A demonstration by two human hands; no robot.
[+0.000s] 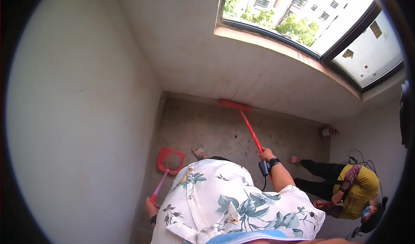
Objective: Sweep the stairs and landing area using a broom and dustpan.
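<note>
My right hand is closed around the red handle of a broom. The broom's red head lies along the foot of the wall under the window, slightly blurred. Down at the left, my left hand grips the pink and red handle of a long-handled dustpan. Its red pan rests on the floor near the left wall, with some grey debris inside. One of my sandalled feet shows just right of the pan.
A co-worker in a yellow top stands at the right, holding a red stick-like thing. Dark specks dot the concrete floor. A red and white container sits in the far right corner. Above the wall is a window.
</note>
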